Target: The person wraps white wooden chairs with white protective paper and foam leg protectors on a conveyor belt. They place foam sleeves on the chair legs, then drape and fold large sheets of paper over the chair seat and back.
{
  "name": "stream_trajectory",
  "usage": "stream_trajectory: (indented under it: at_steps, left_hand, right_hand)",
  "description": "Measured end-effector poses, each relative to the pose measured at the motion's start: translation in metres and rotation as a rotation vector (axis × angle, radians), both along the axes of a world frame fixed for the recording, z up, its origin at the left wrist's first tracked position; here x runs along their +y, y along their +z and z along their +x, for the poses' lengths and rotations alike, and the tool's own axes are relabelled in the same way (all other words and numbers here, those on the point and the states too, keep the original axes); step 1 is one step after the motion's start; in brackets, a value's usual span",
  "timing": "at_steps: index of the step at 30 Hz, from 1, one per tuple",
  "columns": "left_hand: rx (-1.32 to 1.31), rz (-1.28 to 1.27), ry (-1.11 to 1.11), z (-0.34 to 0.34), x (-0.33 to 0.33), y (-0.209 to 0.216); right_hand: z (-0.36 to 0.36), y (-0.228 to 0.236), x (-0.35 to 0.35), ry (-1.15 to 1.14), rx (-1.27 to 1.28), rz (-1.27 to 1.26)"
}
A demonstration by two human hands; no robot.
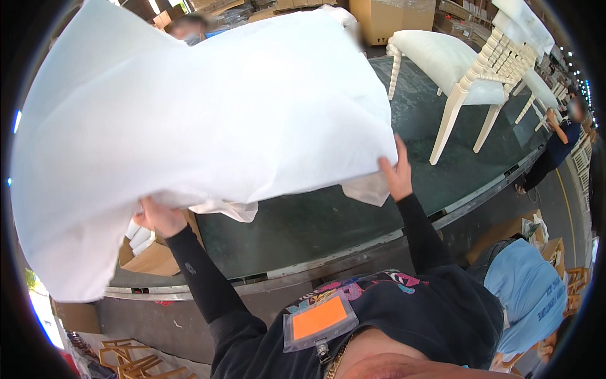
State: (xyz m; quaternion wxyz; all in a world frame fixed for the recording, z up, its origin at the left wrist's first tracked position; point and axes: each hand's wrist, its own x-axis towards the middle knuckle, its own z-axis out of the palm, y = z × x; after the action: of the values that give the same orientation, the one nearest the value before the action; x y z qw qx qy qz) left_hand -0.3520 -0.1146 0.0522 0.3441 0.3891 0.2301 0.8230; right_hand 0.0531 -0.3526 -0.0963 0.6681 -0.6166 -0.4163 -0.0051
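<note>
A large white sheet (208, 120) of thin, soft wrapping material spreads in front of me and fills the left and middle of the view. My left hand (162, 216) pinches its near edge, where a long flap hangs down to the left. At the sheet's right edge, my right hand (398, 172) grips it between thumb and fingers. Below the sheet two loose pale corners dangle over the dark green tabletop (297, 221). Whatever lies behind the sheet is hidden.
A cream chair (464, 82) with a pale seat and turned spindles stands on the table at right. An open carton (154, 256) with white rolls sits below my left hand. Co-workers are at far right (562, 142), lower right (527, 294) and behind the sheet (189, 28).
</note>
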Motion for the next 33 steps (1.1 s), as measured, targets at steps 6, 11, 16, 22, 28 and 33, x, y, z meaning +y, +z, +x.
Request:
stream_trajectory:
  at_steps: [6,11,16,22,28,33]
  left_hand:
    - [0.071,0.058,-0.089,-0.037,-0.037,-0.04]
    - [-0.051,-0.024,-0.019,-0.025,-0.033,-0.038]
    - [-0.048,-0.019,-0.159,-0.027,-0.038,-0.031]
    - [0.079,-0.147,-0.131,-0.042,-0.017,-0.053]
    - [0.181,-0.136,-0.193,-0.048,0.01,-0.057]
    - [0.248,-0.11,-0.267,-0.042,0.027,-0.051]
  right_hand:
    - [0.041,0.022,-0.03,-0.022,-0.083,0.015]
    - [0.02,0.102,0.037,0.026,-0.589,-0.272]
    - [0.006,0.082,0.074,-0.12,-0.623,-0.428]
    - [-0.005,0.082,0.077,-0.151,-0.671,-0.392]
    - [-0.008,0.09,0.085,-0.193,-0.652,-0.42]
    - [-0.012,0.099,0.083,-0.223,-0.582,-0.46]
